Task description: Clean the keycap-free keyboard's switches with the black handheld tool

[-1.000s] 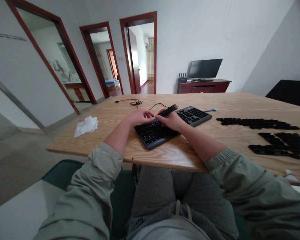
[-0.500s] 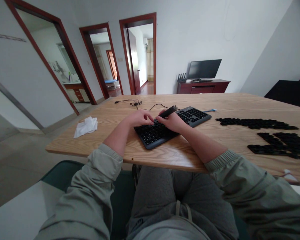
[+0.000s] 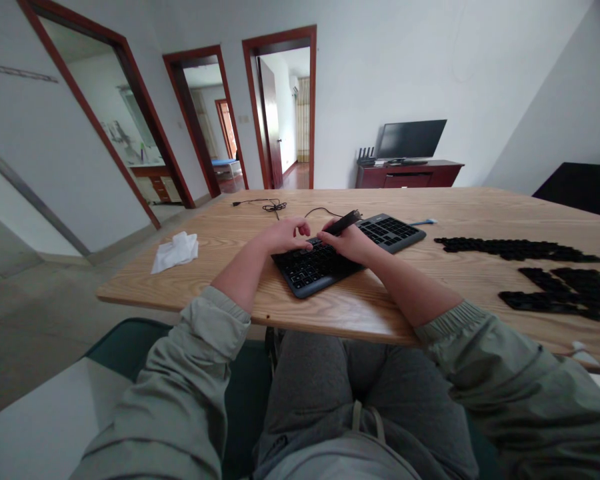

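A black keyboard (image 3: 307, 277) lies at a slant on the wooden table in front of me. My right hand (image 3: 350, 241) is over its middle, wrapped round a black stick-like tool (image 3: 345, 222) that slants up to the right. The tool's lower end is hidden by my fingers, so its kind cannot be made out. My left hand (image 3: 287, 237) rests at the keyboard's upper left edge. Its thumb reaches onto the keys, while the other fingers are bent and raised, apart from the thumb. Nothing shows between them.
Rows of small black pieces like keycaps (image 3: 520, 249) lie on the right of the table (image 3: 220, 267). A crumpled white tissue (image 3: 175, 252) is at the left. The coiled cable (image 3: 274, 207) lies behind the keyboard, and a thin blue stick (image 3: 423, 222) beyond its right end.
My left fingers have lifted off the keyboard and spread from the thumb. My right hand keeps its hold on the black tool, nearly in place. The whole view has shifted slightly.
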Demonstrator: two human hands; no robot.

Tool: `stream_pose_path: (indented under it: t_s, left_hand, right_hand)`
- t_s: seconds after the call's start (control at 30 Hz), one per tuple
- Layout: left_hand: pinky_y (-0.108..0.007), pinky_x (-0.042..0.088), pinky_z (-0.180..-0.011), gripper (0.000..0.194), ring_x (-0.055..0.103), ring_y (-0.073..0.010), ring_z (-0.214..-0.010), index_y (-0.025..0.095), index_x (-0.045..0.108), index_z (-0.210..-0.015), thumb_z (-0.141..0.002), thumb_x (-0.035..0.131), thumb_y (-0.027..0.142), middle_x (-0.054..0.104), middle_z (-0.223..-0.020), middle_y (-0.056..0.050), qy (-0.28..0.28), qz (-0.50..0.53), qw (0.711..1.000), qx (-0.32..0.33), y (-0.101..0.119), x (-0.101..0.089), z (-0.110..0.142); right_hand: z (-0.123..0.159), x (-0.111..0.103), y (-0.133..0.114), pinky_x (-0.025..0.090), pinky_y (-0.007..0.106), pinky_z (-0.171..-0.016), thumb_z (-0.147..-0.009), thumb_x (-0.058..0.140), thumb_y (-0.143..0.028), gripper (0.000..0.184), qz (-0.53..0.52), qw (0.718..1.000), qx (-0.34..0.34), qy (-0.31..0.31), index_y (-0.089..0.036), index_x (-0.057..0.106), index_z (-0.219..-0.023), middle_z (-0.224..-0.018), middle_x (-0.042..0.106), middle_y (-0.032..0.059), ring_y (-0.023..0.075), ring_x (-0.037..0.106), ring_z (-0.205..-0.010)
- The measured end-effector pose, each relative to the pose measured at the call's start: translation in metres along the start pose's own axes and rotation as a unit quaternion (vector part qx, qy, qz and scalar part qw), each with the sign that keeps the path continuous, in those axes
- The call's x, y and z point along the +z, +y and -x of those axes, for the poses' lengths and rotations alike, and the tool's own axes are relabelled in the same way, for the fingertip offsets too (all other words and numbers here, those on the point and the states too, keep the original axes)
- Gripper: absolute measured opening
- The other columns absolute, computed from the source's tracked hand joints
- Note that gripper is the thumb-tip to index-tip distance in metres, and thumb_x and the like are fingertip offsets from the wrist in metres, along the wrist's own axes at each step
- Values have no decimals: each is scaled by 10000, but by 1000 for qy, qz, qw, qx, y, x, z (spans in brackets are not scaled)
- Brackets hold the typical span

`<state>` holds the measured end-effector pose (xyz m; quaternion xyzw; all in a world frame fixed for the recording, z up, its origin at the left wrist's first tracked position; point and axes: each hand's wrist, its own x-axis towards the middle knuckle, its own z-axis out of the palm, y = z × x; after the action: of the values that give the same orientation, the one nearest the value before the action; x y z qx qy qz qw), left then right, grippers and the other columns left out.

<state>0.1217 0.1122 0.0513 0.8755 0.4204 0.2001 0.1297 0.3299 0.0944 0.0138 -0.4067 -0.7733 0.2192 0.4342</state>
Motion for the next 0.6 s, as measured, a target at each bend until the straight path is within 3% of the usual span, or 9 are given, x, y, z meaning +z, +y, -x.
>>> stream_pose_path:
  t_s: [0.27, 0.43, 0.6]
  left_hand:
    - [-267, 449, -699, 458, 579, -164, -836, 179, 640, -1014, -663, 772, 441, 661, -978, -35, -22, 10, 1000, -6, -2, 0, -1]
    - [-270, 458, -711, 552, 591, -164, -846, 175, 615, -1107, -650, 777, 441, 657, -1000, -48, -23, 22, 999, -8, -6, 2, -2]
    - [-271, 457, -727, 505, 602, -170, -862, 181, 634, -1085, -666, 757, 435, 668, -1000, -43, -50, 12, 999, 6, -5, 2, -3]
  right_hand:
    - [1, -1, 1, 469, 357, -844, -825, 632, -380, 209, -1, 999, -32, -6, -186, 618, -899, -876, 656, 48, 196, 589, -841]
    - [3, -6, -4, 461, 348, -849, -825, 633, -376, 205, -1, 998, -43, -37, -189, 624, -909, -898, 655, 46, 193, 589, -853]
    - [3, -10, -10, 470, 342, -808, -826, 623, -385, 197, -3, 996, -39, -81, -197, 641, -881, -866, 655, 44, 200, 586, -837]
